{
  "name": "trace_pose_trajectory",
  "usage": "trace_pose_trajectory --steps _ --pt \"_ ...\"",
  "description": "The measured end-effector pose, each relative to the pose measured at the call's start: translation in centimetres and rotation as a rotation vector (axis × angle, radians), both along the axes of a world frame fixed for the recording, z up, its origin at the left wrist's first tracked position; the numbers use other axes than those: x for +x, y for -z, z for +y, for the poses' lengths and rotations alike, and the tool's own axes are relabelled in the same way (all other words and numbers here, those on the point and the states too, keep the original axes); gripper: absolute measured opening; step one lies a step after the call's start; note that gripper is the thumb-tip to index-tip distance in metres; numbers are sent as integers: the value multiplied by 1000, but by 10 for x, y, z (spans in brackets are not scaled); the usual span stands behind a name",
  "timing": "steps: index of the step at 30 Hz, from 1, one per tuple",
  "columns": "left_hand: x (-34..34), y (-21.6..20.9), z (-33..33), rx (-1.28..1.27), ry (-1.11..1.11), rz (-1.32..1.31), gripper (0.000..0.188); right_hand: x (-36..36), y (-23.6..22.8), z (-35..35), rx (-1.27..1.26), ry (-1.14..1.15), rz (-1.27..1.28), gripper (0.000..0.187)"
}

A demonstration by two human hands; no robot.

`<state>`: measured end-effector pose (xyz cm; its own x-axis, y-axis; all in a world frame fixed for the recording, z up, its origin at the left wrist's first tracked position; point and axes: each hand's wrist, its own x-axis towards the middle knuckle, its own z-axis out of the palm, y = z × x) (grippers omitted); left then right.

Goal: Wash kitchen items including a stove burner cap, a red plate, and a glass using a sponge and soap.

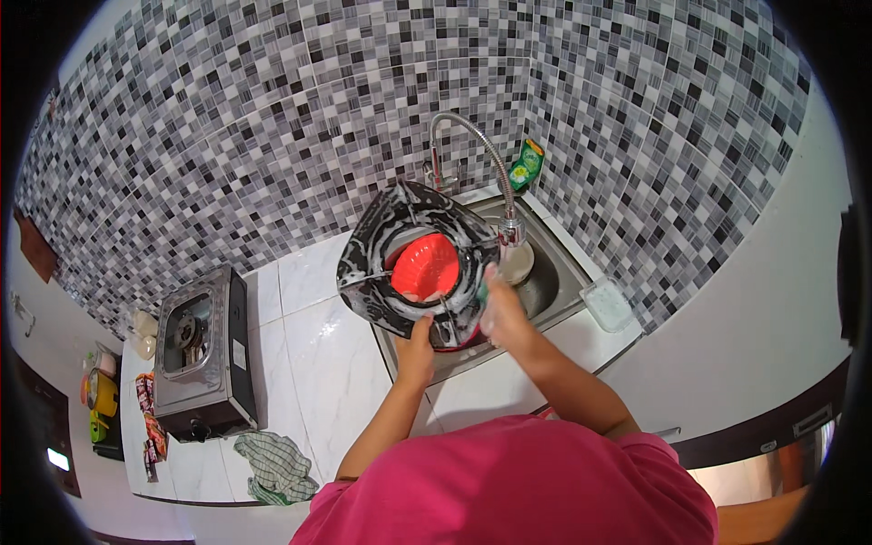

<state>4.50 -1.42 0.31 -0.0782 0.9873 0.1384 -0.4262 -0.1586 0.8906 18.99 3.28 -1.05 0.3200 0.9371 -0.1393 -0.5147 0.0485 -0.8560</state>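
While my left hand (418, 352) clamps near edge of soapy black stove-top panel (377, 236) over steel sink (546, 282), blurred right hand (507, 316) curls round green sponge (483, 291).

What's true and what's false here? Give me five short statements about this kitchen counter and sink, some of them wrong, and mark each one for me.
1. The left hand holds the near edge of the black, foamy panel. True.
2. The checked cloth hangs over the faucet. False: the cloth lies on the counter, near its front edge.
3. A bright red dish shows in the panel's round opening. True.
4. The single-burner stove stands to the right of the sink. False: the stove is to the left of it.
5. A green pouch stands in the corner behind the sink. True.
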Motion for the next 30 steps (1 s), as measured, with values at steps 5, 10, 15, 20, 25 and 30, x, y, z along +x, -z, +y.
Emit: trace_pose_trajectory --steps 5,10,15,20,25,30 --pt "1 -2 8 -18 -36 -87 32 -16 4 -17 -106 -208 185 42" --pt "-3 19 7 -36 36 -208 35 17 -17 12 31 -116 71 51" --pt "-15 27 28 -33 16 -147 36 -11 6 -16 -220 -177 -43 58" --pt "-17 24 35 -61 30 -135 34 -17 13 -24 -151 -247 74 60" --pt "-40 14 31 -120 207 -280 33 18 -3 -7 -67 -148 -99 61" --pt "-63 -14 31 -67 365 -228 37 50 11 -11 -62 -299 -40 42"
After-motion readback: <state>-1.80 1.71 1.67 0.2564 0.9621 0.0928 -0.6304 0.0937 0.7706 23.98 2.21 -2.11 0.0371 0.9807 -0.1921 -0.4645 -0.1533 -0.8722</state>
